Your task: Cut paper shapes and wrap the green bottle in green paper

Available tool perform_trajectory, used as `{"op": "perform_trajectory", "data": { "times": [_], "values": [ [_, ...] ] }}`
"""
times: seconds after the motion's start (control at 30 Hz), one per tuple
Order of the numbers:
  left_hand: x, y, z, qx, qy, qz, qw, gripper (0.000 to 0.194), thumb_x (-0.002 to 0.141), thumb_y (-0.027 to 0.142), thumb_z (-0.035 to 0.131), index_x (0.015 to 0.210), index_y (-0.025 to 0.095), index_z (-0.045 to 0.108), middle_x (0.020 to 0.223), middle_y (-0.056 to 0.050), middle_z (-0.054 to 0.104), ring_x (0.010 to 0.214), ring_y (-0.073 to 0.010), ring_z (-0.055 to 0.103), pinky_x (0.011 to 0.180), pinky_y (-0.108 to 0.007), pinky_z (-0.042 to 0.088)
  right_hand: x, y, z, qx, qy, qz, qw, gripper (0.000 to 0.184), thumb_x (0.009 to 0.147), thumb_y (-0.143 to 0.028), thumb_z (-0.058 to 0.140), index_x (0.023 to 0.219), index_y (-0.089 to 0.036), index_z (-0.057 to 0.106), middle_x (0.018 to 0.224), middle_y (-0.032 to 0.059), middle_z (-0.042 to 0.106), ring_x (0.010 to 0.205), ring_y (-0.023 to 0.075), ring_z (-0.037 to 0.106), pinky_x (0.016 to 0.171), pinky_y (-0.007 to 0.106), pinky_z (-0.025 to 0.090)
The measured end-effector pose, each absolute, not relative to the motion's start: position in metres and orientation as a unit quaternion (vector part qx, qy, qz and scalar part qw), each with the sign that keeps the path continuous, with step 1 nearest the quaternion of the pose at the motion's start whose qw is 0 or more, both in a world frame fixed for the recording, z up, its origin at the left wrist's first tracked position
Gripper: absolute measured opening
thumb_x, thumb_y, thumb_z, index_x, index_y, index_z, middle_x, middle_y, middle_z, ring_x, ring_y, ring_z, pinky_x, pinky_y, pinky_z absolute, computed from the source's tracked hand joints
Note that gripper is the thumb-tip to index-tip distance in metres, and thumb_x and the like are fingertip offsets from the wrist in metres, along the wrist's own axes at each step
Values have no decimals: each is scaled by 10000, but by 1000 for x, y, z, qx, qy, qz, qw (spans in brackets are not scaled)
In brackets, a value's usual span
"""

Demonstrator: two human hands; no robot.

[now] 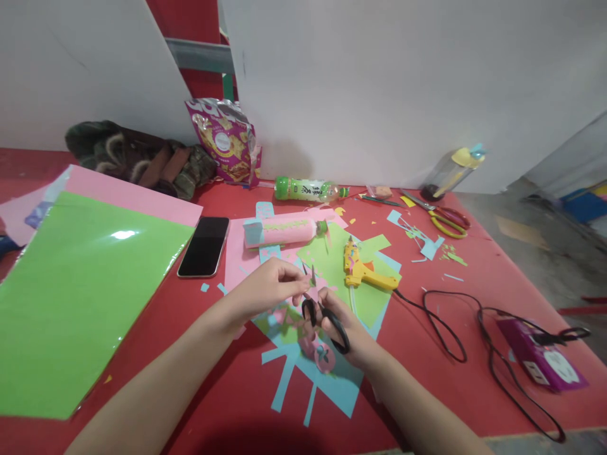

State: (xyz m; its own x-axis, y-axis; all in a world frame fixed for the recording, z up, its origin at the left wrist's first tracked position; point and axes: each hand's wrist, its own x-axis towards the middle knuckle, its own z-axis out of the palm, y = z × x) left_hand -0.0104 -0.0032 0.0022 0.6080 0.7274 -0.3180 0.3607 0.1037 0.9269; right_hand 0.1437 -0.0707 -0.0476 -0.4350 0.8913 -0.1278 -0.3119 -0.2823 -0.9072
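My right hand grips a pair of black-handled scissors, whose blades point away from me and stand apart. Between finger and thumb, my left hand pinches a small piece of pink paper beside the blades. Below the hands lie blue paper cut into strips at one edge, green paper and small pink scraps. A pink round paper piece with a dark mark is near the scissors' handles. Just beyond, a pink-wrapped bottle with a green cap lies on its side.
A yellow glue gun rests on the right, its cord running to a purple box. Left are a phone and green sheets. Behind lie a green bottle, a snack bag and red-and-yellow-handled scissors.
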Motion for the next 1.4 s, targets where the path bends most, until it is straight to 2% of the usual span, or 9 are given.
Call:
{"op": "perform_trajectory", "data": {
  "times": [0.33, 0.53, 1.03, 1.4],
  "values": [
    [0, -10, 0, 596, 427, 210, 646, 272, 718, 224, 462, 462, 137, 437, 461, 47, 427, 399, -47, 423, 386, -177, 279, 144, -71, -51, -339, -436, 711, 436, 393, 646, -543, 567, 779, -221, 384, 693, -21, 441, 586, 123, 467, 555, 260, 340],
    [4, -13, -4, 572, 423, 245, 659, 275, 712, 231, 473, 453, 141, 457, 460, 45, 457, 429, -57, 423, 437, -187, 324, 142, -73, -50, -335, -429, 697, 467, 326, 686, -486, 565, 779, -226, 392, 731, -18, 441, 606, 123, 473, 577, 265, 357],
    [10, -18, -7, 601, 432, 281, 611, 283, 720, 225, 441, 449, 144, 415, 451, 47, 415, 471, -72, 419, 509, -196, 335, 141, -72, -49, -363, -468, 652, 473, 343, 690, -520, 536, 788, -220, 403, 715, -19, 414, 606, 108, 409, 546, 231, 368],
    [12, -20, -7, 607, 448, 273, 596, 271, 732, 214, 426, 473, 139, 405, 463, 53, 392, 454, -56, 379, 468, -180, 306, 140, -75, -53, -362, -458, 654, 481, 331, 700, -517, 528, 778, -225, 394, 701, -25, 387, 606, 109, 398, 551, 234, 356]
  ]
}}
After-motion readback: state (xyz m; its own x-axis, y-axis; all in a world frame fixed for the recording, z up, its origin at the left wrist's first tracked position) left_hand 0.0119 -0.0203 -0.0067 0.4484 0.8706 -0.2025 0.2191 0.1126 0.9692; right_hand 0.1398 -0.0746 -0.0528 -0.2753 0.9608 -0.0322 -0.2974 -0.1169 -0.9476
